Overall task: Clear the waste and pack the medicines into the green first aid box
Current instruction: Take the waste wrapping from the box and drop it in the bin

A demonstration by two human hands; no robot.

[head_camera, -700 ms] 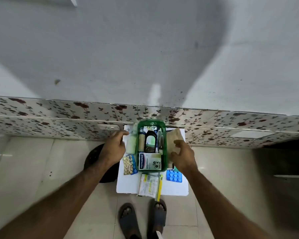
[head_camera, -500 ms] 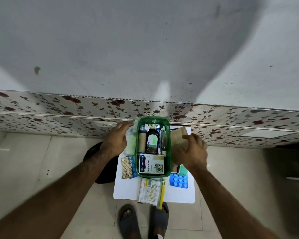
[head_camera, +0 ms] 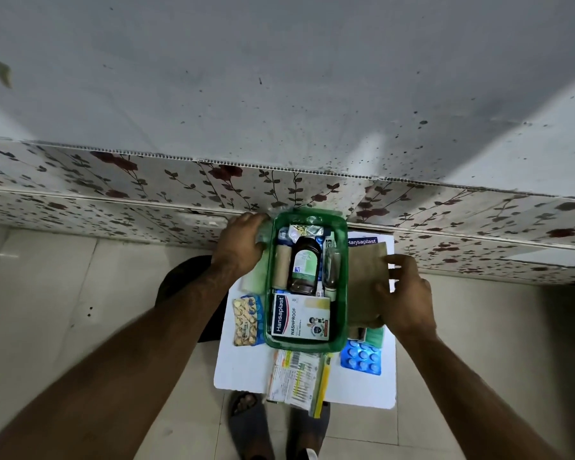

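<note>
Left hand (head_camera: 241, 242) gripping green first aid box (head_camera: 342, 293) left wall, right hand (head_camera: 407, 295) pinching brown paper packet (head_camera: 367, 277) beside its right wall

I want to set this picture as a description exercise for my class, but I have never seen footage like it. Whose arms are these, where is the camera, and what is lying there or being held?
No machine here: a person wears a camera on the head, looking down at their own bare arms and sandalled feet. On a small white table stands the green first aid box, already holding a dark bottle and a Hansaplast carton. The left hand rests at the box's left rim. The right hand holds a brown paper packet beside the box's right wall. Still outside lie a yellow tablet strip, a blue tablet strip and a printed medicine pack.
</note>
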